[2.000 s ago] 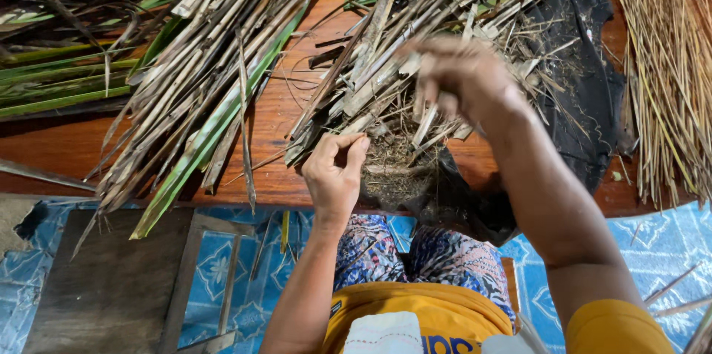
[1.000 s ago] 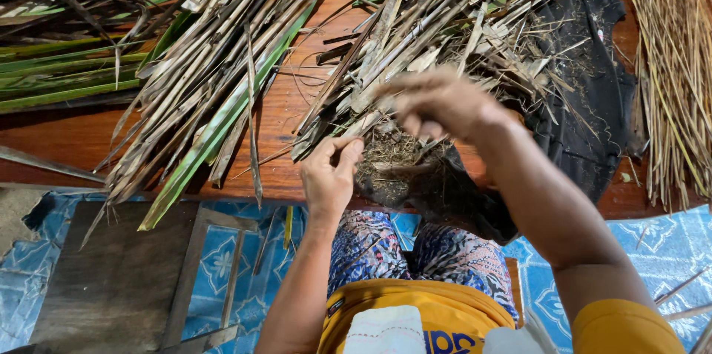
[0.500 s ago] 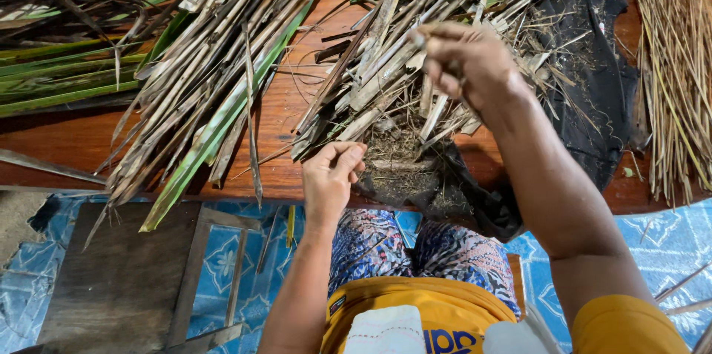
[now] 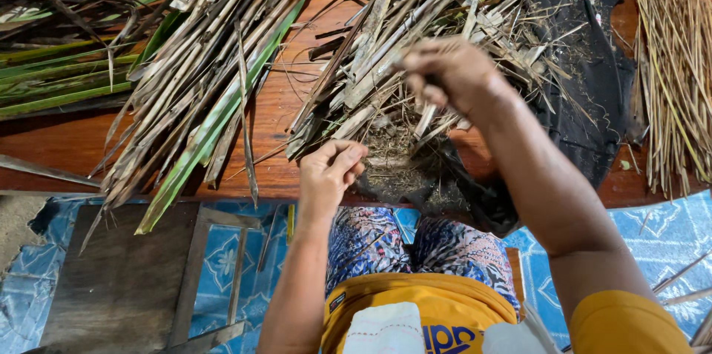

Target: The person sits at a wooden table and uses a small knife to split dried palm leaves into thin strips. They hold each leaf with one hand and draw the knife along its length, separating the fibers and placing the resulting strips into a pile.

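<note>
From here: right hand fingers curled shut, pinched on a dry leaf strip that hangs from the grip toward the heap's near edge; hand raised over the pile of dried leaves. Left hand fingers loosely curled, tips together at the pile's near end, just at the surface edge; can't tell if they hold a strand or only press on it. I read this as stripping or pulling one strip loose from the pile. Next move likely needs left to anchor while right draws clear. Outward: black cloth under the pile, longer green-and-brown leaves to the left, thin straw bundle far right, blue patterned floor below.
</note>
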